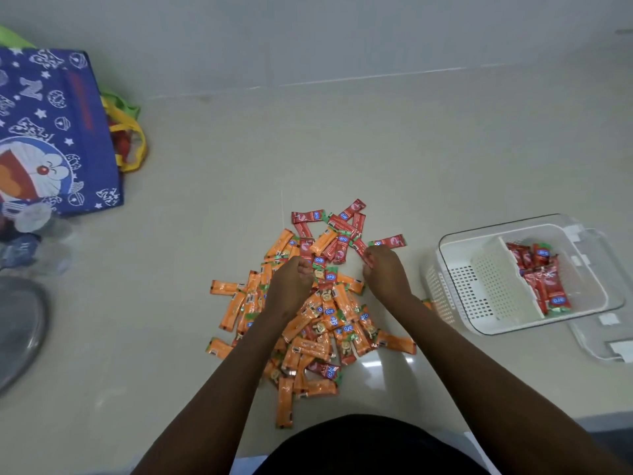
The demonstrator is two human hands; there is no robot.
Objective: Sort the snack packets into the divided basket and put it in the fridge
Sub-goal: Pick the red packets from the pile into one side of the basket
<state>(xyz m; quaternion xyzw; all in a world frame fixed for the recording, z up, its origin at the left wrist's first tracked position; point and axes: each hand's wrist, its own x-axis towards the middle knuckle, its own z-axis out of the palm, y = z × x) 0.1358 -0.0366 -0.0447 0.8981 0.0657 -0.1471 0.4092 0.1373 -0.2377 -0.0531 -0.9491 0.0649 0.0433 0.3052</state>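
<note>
My right fingers (371,260) are curled narrow around a red packet (361,247) at the far edge of the pile (308,313); my left fingers (306,269) are bunched over the pile's middle, and I cannot tell whether they hold anything. The job now, I judge, is picking reds out of the orange packets (301,347) beneath my wrists, so I should pinch one end and lift clear without dragging neighbours. To the right of my right hand sits the basket (455,269) on the worktop (171,303), reds already in its right compartment, the left one empty. Packets read "aro".
</note>
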